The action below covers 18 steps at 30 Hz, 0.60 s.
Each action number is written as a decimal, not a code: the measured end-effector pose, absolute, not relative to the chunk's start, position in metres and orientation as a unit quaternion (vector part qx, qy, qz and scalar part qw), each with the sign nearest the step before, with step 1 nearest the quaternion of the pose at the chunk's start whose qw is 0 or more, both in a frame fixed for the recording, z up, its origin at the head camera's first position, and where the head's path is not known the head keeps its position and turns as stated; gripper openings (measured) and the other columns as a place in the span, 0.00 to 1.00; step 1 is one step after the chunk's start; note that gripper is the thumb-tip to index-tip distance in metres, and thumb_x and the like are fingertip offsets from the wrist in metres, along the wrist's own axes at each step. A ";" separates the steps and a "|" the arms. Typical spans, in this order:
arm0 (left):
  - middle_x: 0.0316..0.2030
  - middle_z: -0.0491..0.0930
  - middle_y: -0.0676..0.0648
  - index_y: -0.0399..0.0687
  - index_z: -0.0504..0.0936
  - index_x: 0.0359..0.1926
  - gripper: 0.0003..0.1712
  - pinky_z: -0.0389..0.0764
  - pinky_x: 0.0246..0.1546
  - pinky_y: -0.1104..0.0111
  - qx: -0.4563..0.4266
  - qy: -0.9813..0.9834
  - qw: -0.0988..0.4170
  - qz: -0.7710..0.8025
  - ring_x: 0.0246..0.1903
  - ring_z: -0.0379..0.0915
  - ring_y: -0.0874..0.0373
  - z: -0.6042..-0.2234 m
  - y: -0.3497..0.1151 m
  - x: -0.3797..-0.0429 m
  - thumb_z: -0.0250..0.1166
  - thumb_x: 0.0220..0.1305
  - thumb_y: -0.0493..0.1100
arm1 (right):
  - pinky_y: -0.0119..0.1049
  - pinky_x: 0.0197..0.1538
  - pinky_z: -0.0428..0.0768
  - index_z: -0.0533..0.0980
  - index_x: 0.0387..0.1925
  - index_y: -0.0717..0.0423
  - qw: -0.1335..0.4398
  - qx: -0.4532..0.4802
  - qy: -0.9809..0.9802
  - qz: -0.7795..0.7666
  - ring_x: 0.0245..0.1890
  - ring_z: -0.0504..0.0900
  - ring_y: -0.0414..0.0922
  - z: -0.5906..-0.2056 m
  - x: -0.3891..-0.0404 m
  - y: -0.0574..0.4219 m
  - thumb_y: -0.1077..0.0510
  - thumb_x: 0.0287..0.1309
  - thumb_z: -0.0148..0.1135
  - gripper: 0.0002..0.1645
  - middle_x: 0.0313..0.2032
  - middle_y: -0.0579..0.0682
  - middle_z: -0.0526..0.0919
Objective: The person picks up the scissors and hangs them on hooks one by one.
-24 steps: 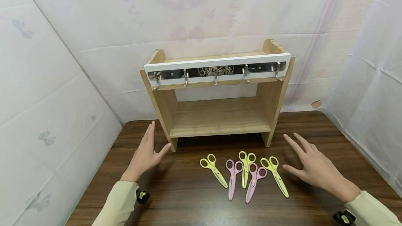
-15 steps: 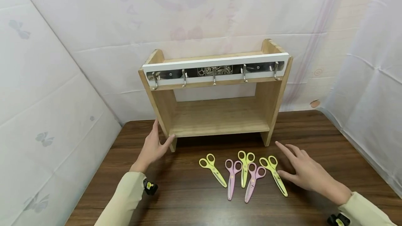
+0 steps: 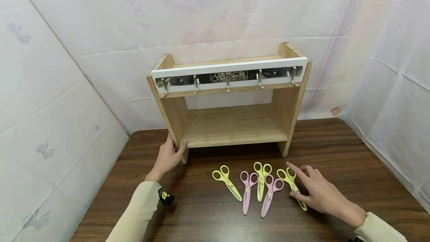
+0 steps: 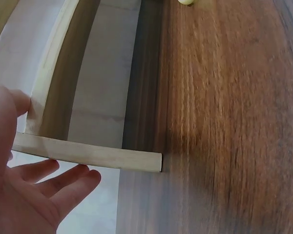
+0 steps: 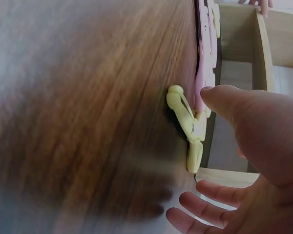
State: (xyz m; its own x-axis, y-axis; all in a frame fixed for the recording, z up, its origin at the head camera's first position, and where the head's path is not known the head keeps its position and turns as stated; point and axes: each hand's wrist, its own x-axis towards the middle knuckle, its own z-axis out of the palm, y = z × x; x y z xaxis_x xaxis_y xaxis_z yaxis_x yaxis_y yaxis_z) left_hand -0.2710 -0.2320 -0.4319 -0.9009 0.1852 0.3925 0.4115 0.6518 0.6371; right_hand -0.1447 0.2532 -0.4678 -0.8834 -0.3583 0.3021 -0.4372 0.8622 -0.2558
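A wooden shelf (image 3: pixel 235 126) with a white hook rail (image 3: pixel 205 73) across its front stands on the table. My left hand (image 3: pixel 167 158) grips the lower part of its left side panel (image 4: pixel 93 155). The thumb lies by the front edge of the shelf board, and the fingers touch the panel's outer face. My right hand (image 3: pixel 320 191), fingers apart and slightly bent, hovers over the rightmost yellow scissors (image 3: pixel 291 185), partly covering the blades. It holds nothing. Left of it lie pink scissors (image 3: pixel 270 194), yellow scissors (image 3: pixel 261 182), more pink scissors (image 3: pixel 247 189) and the leftmost yellow scissors (image 3: pixel 230 184).
The dark wood-grain table (image 3: pixel 201 219) has its back edge against a printed white cloth (image 3: pixel 117 18). More cloth hangs at the left and right sides. Several metal hooks (image 3: pixel 228 83) stick out from the rail.
My left hand has moved in from the left and taken hold of the shelf's side panel. My right hand has moved left and down over the rightmost yellow scissors.
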 end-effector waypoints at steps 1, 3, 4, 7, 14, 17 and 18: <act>0.54 0.80 0.27 0.37 0.54 0.77 0.36 0.87 0.39 0.49 -0.165 -0.896 0.149 -0.385 0.47 0.84 0.37 -0.432 -0.231 -0.271 0.57 0.79 0.46 | 0.41 0.29 0.78 0.65 0.75 0.46 0.122 0.207 -0.957 0.161 0.46 0.77 0.53 -0.468 -0.144 0.253 0.45 0.54 0.78 0.50 0.51 0.55 0.76; 0.54 0.79 0.26 0.37 0.55 0.76 0.33 0.87 0.39 0.49 -0.162 -0.894 0.150 -0.390 0.47 0.83 0.37 -0.431 -0.230 -0.271 0.55 0.79 0.44 | 0.40 0.28 0.77 0.65 0.75 0.46 0.121 0.208 -0.957 0.161 0.45 0.77 0.52 -0.469 -0.144 0.252 0.46 0.54 0.79 0.50 0.49 0.54 0.76; 0.55 0.79 0.26 0.36 0.56 0.76 0.32 0.87 0.39 0.49 -0.160 -0.893 0.151 -0.392 0.48 0.83 0.36 -0.431 -0.230 -0.271 0.55 0.80 0.43 | 0.39 0.27 0.76 0.66 0.75 0.46 0.121 0.209 -0.957 0.160 0.44 0.77 0.51 -0.469 -0.143 0.252 0.47 0.54 0.79 0.50 0.49 0.54 0.76; 0.55 0.78 0.25 0.36 0.56 0.75 0.30 0.87 0.41 0.49 -0.154 -0.892 0.154 -0.396 0.50 0.82 0.35 -0.431 -0.230 -0.270 0.53 0.80 0.41 | 0.36 0.26 0.74 0.67 0.74 0.47 0.123 0.212 -0.957 0.156 0.42 0.76 0.49 -0.470 -0.143 0.252 0.49 0.52 0.80 0.50 0.45 0.52 0.76; 0.57 0.77 0.25 0.38 0.55 0.77 0.32 0.86 0.44 0.48 -0.145 -0.892 0.153 -0.401 0.52 0.82 0.35 -0.433 -0.231 -0.271 0.54 0.79 0.40 | 0.33 0.24 0.70 0.66 0.74 0.46 0.107 0.205 -0.962 0.148 0.38 0.73 0.44 -0.472 -0.141 0.257 0.52 0.52 0.80 0.50 0.41 0.46 0.75; 0.57 0.77 0.25 0.39 0.55 0.77 0.32 0.86 0.45 0.48 -0.142 -0.892 0.150 -0.403 0.52 0.81 0.35 -0.433 -0.231 -0.272 0.54 0.80 0.41 | 0.35 0.25 0.73 0.67 0.73 0.48 0.109 0.200 -0.962 0.149 0.40 0.76 0.47 -0.471 -0.141 0.261 0.53 0.52 0.80 0.49 0.42 0.48 0.76; 0.58 0.77 0.25 0.39 0.55 0.77 0.32 0.86 0.46 0.48 -0.142 -0.891 0.148 -0.405 0.53 0.81 0.35 -0.433 -0.231 -0.273 0.54 0.80 0.41 | 0.36 0.25 0.74 0.68 0.73 0.49 0.110 0.199 -0.962 0.149 0.42 0.77 0.49 -0.470 -0.140 0.262 0.54 0.52 0.80 0.48 0.43 0.49 0.77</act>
